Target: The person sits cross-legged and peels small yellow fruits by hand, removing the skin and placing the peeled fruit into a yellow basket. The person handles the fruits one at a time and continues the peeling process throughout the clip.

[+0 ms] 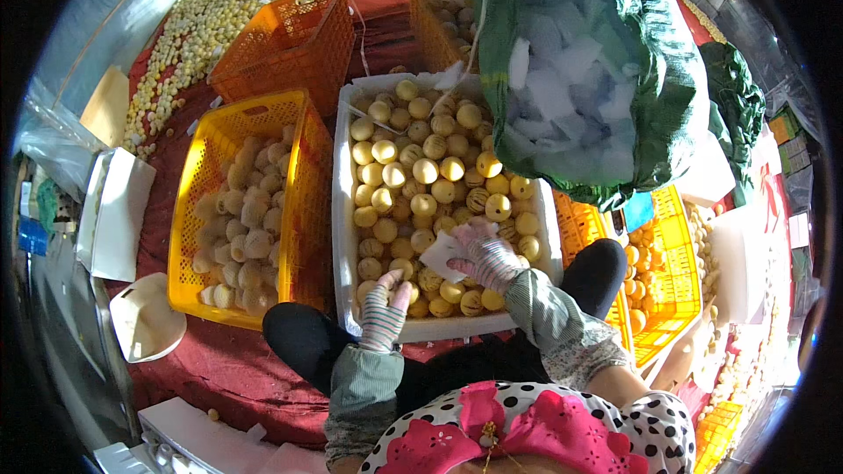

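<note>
A white foam box (344, 210) full of round pale-yellow fruits (424, 171), some with dark stripes, stands between my knees. My left hand (385, 313), in a striped fingerless glove, has its fingertips on a yellow fruit (401, 268) near the box's front left. Over the front right part of the box, my right hand (486, 253), in a similar glove, holds a white foam net sleeve (442, 255). A green woven sack (665, 79) with many white foam sleeves (560, 79) inside overhangs the box's back right.
At the left, a yellow plastic crate (230, 108) holds fruits in foam nets (253, 210). Orange crates (283, 46) stand behind. Orange fruits (637, 276) lie in a yellow crate (685, 263) on the right. A white container (148, 316) rests on red cloth (230, 368).
</note>
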`<state>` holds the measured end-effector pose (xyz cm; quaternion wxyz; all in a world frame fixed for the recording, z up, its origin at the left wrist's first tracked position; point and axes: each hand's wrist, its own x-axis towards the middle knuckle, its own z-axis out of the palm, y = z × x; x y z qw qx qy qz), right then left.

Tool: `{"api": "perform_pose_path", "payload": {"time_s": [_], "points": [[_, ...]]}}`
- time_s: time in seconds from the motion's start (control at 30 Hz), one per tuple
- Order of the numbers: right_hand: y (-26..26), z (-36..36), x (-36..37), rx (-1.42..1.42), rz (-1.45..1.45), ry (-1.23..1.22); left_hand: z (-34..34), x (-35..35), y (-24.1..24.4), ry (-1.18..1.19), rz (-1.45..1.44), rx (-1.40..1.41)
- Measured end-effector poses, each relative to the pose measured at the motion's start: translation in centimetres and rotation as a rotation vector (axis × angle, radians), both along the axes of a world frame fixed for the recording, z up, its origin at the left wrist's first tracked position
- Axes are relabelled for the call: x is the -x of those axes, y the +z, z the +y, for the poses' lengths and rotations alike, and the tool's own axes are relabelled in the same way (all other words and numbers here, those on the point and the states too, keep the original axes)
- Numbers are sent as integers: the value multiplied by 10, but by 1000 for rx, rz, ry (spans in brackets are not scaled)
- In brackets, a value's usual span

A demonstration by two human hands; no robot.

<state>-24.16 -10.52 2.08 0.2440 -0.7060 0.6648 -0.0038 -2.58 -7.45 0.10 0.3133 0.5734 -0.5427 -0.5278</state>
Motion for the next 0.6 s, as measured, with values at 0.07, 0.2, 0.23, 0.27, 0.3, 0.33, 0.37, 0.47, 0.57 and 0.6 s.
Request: {"api": "perform_pose_path", "payload": {"time_s": [0.07, 0.2, 0.23, 0.27, 0.3, 0.33, 0.37, 0.47, 0.57, 0.6], "points": [[-23, 6, -1, -77, -103, 37, 11, 3, -31, 49, 155, -75], [-31, 10, 2, 45, -138, 90, 19, 6, -32, 58, 20, 75], [-38, 9, 12, 96, -416, -96, 17, 10, -30, 49, -48, 161], [-45, 9, 22, 176, -707, -254, 14, 16, -26, 81, -61, 207], [-25, 9, 15, 304, -651, -203, 14, 15, -23, 133, -90, 244], [-1, 11, 12, 444, -578, -166, 13, 16, -15, 176, -114, 289], [-4, 11, 12, 508, -506, -161, 12, 18, -8, 219, -138, 333], [13, 17, 1, 330, -832, -271, 6, 28, 6, 266, 40, 456], [40, 20, -10, -33, -965, -398, -2, 29, 1, 295, 835, 73], [43, 19, -10, -64, -982, -404, -5, 34, 5, 284, 932, -3]]}}
